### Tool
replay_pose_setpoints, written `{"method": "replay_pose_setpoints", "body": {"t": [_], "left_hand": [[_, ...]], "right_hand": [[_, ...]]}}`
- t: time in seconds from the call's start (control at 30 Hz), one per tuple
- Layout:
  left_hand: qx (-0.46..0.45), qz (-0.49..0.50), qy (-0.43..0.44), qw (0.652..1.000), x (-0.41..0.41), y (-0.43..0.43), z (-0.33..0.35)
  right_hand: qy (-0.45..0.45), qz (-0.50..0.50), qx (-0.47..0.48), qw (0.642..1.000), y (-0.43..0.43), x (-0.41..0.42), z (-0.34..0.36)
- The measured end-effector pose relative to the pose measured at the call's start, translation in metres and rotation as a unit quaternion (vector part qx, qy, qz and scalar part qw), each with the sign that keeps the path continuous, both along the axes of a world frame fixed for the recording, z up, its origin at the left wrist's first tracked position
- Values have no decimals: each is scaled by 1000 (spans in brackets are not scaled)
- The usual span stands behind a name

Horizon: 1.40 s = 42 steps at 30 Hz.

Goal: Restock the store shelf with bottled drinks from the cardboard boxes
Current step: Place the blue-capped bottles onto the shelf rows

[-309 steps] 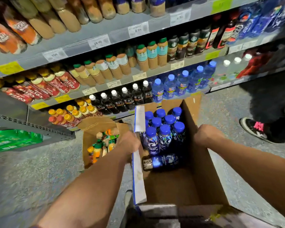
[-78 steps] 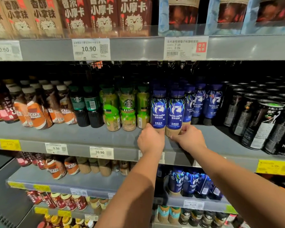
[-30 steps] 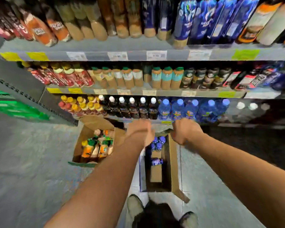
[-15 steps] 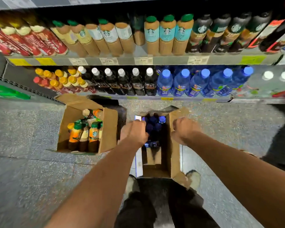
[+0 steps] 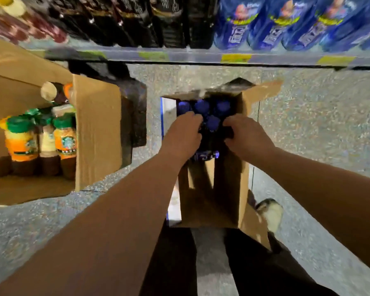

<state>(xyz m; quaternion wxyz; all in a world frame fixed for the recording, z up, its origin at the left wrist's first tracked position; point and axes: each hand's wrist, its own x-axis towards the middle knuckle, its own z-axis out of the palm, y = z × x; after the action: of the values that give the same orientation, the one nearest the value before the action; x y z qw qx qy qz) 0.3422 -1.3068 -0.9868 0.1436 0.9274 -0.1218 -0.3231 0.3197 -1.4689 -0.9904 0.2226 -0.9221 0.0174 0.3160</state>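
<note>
- At 6 o'clock, nearest the camera: dark trouser legs (image 5: 171, 263) and a pale shoe (image 5: 270, 214) at 4 o'clock, on speckled grey floor (image 5: 318, 129).
- Two bare forearms reaching forward from 7 and 4 o'clock into a narrow open cardboard box (image 5: 242, 180) at centre.
- Left hand (image 5: 185, 133) at the box's near-left bottles, fingers (image 5: 193, 118) curled down among the blue caps; whether closed on a bottle, cannot tell.
- Right hand (image 5: 247, 135) just beside it, fingers (image 5: 230, 124) bent down onto a dark bottle; grip itself hidden, cannot tell.
- Blue-capped bottles (image 5: 201, 106) upright and packed together at the box's far end, one cap showing between the two hands; another bottle (image 5: 205, 155) lying flat just behind the wrists.
- At 9 o'clock, well apart: second open cardboard box (image 5: 96, 129) holding upright green-capped bottles (image 5: 64, 139) with orange labels.
- At 12 o'clock, farthest: bottom store shelf (image 5: 201, 57) edge with yellow tags, dark bottles (image 5: 137, 22) on the left, blue bottles (image 5: 286, 22) on the right, all blurred.
</note>
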Motion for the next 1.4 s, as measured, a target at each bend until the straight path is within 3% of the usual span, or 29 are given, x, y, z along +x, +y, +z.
{"method": "replay_pose_setpoints", "body": {"t": [0.2, 0.33, 0.47, 0.6, 0.87, 1.0, 1.2, 1.4], "left_hand": [[30, -61, -42, 997, 4, -1, -66], [76, -92, -78, 990, 8, -1, -84], [99, -81, -62, 990, 10, -3, -90], [68, -73, -33, 994, 20, 1, -74], [-10, -102, -12, 995, 45, 8, 33], [-27, -143, -46, 988, 67, 13, 104], [1, -210, -117, 971, 80, 28, 208], [-19, -202, -134, 970, 66, 27, 310]], "right_hand": [[-16, 44, -32, 998, 6, 7, -57], [-51, 22, -31, 998, 16, 11, -77], [-57, 26, -37, 997, 23, 15, -89], [-78, -35, -22, 996, 20, 11, -79], [-80, -78, 7, 994, 16, 30, 33], [-90, -53, -38, 994, 26, 44, 113], [-162, -52, -28, 985, 30, 54, 222], [-232, 1, -36, 972, 28, 46, 319]]}}
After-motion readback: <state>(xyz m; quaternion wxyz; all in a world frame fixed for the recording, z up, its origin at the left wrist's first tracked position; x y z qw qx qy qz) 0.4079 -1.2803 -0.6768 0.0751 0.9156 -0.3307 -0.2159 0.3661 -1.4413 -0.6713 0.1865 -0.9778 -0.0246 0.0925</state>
